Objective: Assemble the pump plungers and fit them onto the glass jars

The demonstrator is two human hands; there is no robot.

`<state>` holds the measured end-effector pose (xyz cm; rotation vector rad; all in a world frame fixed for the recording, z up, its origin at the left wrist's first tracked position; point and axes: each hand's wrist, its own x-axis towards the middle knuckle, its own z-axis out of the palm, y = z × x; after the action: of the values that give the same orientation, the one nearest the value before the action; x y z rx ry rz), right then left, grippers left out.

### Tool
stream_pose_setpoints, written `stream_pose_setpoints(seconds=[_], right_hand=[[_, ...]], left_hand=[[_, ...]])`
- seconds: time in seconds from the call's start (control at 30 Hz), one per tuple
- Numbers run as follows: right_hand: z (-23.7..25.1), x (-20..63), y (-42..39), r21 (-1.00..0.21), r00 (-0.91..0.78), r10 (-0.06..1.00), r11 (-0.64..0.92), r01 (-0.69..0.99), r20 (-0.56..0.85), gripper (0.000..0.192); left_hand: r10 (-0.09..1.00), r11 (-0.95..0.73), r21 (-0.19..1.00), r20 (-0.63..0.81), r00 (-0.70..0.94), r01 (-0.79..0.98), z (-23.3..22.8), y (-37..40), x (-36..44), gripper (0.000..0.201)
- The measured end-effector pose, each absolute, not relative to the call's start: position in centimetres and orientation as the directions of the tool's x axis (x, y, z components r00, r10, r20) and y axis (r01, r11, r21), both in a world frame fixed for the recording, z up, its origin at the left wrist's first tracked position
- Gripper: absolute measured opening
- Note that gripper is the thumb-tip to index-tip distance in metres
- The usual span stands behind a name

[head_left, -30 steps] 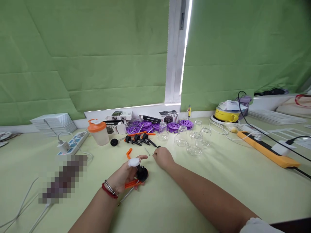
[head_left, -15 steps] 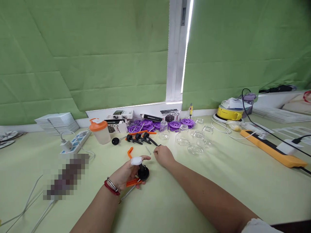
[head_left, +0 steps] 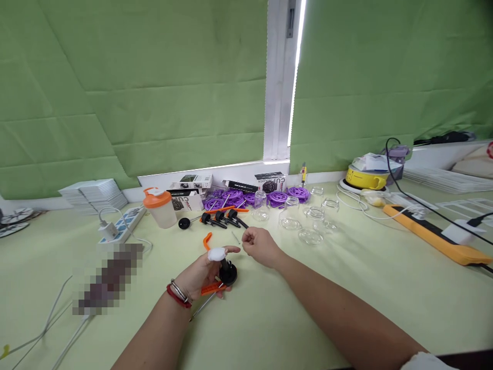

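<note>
Green blinds hang behind a pale green worktop point(head_left: 346, 288). A black dropper cap point(head_left: 227, 272) with an orange piece is held in the closed left hand point(head_left: 200, 275), upright, seemingly so its top is accessible; one finger is wrapped in a white bandage. The right hand point(head_left: 258, 245) is pinched shut just beside it, on something too small to tell. Clear glass jars point(head_left: 310, 226) and purple ribbed discs point(head_left: 277, 197) are gathered behind.

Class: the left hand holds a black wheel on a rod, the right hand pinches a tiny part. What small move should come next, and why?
Probably bring the right hand across to the black wheel in the left hand: its pinched fingers hang just beside it, apart.
</note>
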<state>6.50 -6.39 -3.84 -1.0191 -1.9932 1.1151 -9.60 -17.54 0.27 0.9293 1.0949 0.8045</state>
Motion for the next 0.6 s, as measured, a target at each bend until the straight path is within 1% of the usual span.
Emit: stream_pose_setpoints(seconds=[0.03,0.1,0.17,0.23,0.4,0.6], right_hand=[[-3.3,6.8,-6.8,-0.939,-0.529,0.841,0.267,0.217,0.117,0.014],[-2.2,7.4,-7.6,-0.987,-0.602,0.797,0.132,0.087,0.053,0.016],[-1.4,7.7,-8.2,-0.998,-0.679,0.734,0.053,0.015,0.028,0.016],[-1.0,7.6,-8.7,-1.0,-0.729,0.684,0.01,-0.029,0.028,0.015],[-1.3,6.6,-9.1,-0.999,-0.762,0.647,-0.015,-0.051,0.029,0.015],[-1.6,6.1,-9.0,-0.994,-0.782,0.615,0.092,-0.054,0.099,0.011]], left_hand=[[0.892,0.397,0.914,-0.364,0.269,-0.079,0.3,-17.5,-9.6,0.068],[0.893,0.391,0.918,-0.359,0.273,-0.072,0.2,-17.5,-9.6,0.066],[0.893,0.388,0.919,-0.355,0.275,-0.073,0.1,-17.5,-9.6,0.064],[0.89,0.387,0.919,-0.351,0.29,-0.077,0.0,-17.3,-9.7,0.061],[0.864,0.402,0.914,-0.359,0.354,-0.055,-0.8,-16.7,-10.0,0.049],[0.862,0.416,0.906,-0.366,0.35,-0.078,-1.5,-16.3,-10.3,0.045]])
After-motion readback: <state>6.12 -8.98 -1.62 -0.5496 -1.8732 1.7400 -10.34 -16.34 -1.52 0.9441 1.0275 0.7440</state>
